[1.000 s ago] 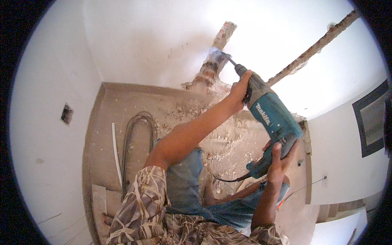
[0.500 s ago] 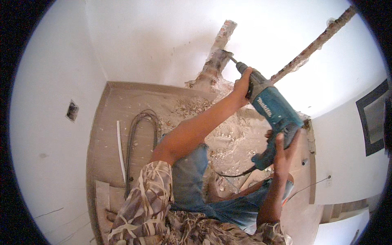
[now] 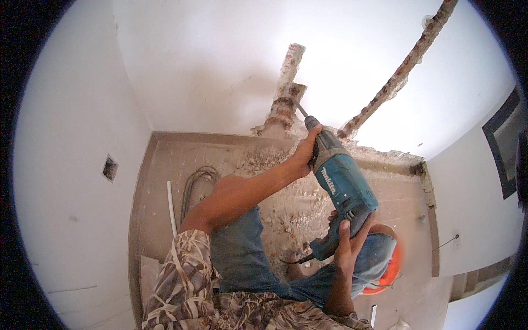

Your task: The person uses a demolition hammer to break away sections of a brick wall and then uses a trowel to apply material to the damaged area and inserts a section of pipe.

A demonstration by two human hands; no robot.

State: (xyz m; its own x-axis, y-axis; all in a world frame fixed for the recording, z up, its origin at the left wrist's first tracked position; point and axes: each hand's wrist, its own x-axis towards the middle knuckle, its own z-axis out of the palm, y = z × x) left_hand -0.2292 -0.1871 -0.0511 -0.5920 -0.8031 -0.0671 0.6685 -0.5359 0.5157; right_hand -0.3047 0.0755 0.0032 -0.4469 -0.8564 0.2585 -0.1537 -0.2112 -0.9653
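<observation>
Your left grip (image 3: 306,150) is clamped around the front of the rotary hammer (image 3: 344,179); your right grip (image 3: 348,242) is clamped on its rear handle (image 3: 325,246). Ahead of the left grip, the bit (image 3: 301,108) appears to meet the broken wall channel (image 3: 282,111). Chiselling appears in hand; the next move calls for firm, aligned pressure from both grips.

I squint at the wall (image 3: 374,55) above the drill (image 3: 346,179), glaring white; a soft shadow (image 3: 250,91) greys it up-left of the tool. Below right, an orange thing (image 3: 392,269) looks smeared. Farthest out, edges bow toward black corners (image 3: 514,22).
</observation>
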